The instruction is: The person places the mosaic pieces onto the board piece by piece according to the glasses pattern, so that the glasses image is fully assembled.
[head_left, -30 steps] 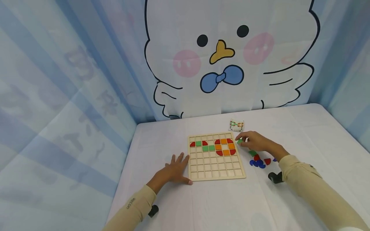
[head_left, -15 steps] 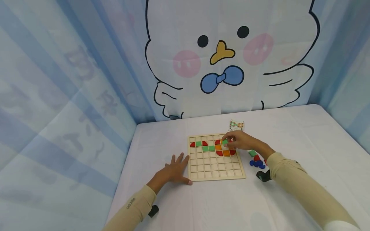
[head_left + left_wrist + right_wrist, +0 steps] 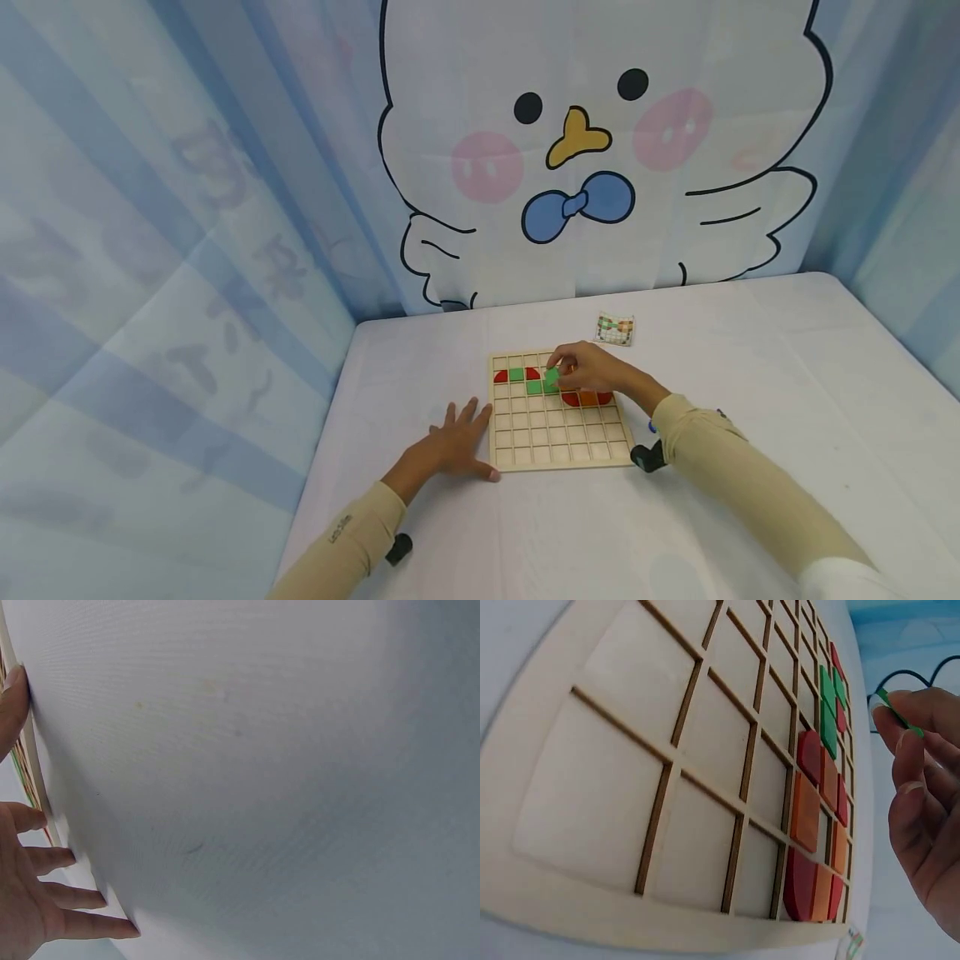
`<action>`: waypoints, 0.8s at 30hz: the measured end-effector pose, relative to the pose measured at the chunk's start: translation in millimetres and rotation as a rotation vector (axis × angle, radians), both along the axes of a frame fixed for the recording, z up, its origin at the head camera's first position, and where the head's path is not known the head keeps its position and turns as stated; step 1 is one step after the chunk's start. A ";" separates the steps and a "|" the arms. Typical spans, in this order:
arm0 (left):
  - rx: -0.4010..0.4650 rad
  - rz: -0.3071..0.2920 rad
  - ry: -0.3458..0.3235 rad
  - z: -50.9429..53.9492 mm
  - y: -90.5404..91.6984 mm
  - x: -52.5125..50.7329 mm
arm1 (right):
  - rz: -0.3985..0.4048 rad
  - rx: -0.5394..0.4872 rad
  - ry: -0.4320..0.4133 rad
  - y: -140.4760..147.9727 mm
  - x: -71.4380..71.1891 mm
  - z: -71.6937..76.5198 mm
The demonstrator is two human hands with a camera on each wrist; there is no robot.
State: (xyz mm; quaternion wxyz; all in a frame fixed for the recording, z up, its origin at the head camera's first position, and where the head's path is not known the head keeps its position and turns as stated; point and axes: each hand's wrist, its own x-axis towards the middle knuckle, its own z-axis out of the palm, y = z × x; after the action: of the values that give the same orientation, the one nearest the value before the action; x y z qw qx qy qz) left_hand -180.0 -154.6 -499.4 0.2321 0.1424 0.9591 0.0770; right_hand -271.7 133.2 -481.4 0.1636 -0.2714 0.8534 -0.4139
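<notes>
A wooden grid board (image 3: 558,433) lies on the table, with red, orange and green tiles in its upper cells. Between thumb and fingertips, my right hand (image 3: 592,367) pinches a green square tile (image 3: 552,377) above the board's upper middle. The right wrist view shows that green tile (image 3: 900,712) edge-on, raised off the board. My left hand (image 3: 452,442) rests with spread fingers at the board's left edge; its thumb and a fingertip touch the frame. Part of the orange and red ring of tiles (image 3: 588,399) is hidden behind my right hand.
A small pattern card (image 3: 615,328) lies behind the board's far right corner. A blue piece (image 3: 652,426) shows beside my right sleeve, which covers the spot where other loose pieces lay. A white cloth covers the table (image 3: 555,533); a printed curtain hangs behind it.
My right hand has carried the green tile leftward from beyond the board's right edge to above its upper middle. My left hand has stayed in place.
</notes>
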 end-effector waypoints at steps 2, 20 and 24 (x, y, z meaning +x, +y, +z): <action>-0.006 0.002 -0.002 0.9 0.7 0.4 | -0.011 0.003 0.009 -7.9 -0.5 -2.5; -0.027 -0.019 -0.012 0.1 -0.5 -2.1 | -0.079 0.077 0.032 -80.6 -1.4 -21.8; -0.036 -0.021 -0.014 -0.3 -0.2 -2.3 | -0.105 0.155 0.082 -89.0 -0.7 -27.2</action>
State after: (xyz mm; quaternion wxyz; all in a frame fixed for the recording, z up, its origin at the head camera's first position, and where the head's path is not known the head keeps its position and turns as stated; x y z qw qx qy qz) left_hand -182.3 -154.9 -499.6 0.2420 0.1474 0.9572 0.0583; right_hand -272.4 44.2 -508.6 0.1273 -0.2295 0.9019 -0.3431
